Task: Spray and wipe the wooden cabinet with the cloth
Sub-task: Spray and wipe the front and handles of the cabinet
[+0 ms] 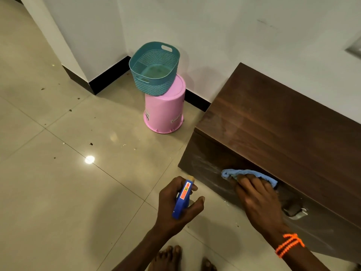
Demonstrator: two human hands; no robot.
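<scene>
A low dark wooden cabinet [273,124] stands against the white wall on the right. My right hand [259,200] presses a light blue cloth [248,174] flat against the cabinet's front face, near its upper left part, where pale wet streaks show. My left hand [175,208] holds a blue spray bottle [182,198] with an orange label, its nozzle pointing up and away, over the floor to the left of the cabinet. A metal handle [297,212] sticks out of the front just right of my right wrist.
An upturned pink bucket [166,112] with a teal perforated basket [154,69] on top stands by the wall, left of the cabinet. The tiled floor [68,173] carries scattered dark specks. My bare feet [175,259] are at the bottom edge.
</scene>
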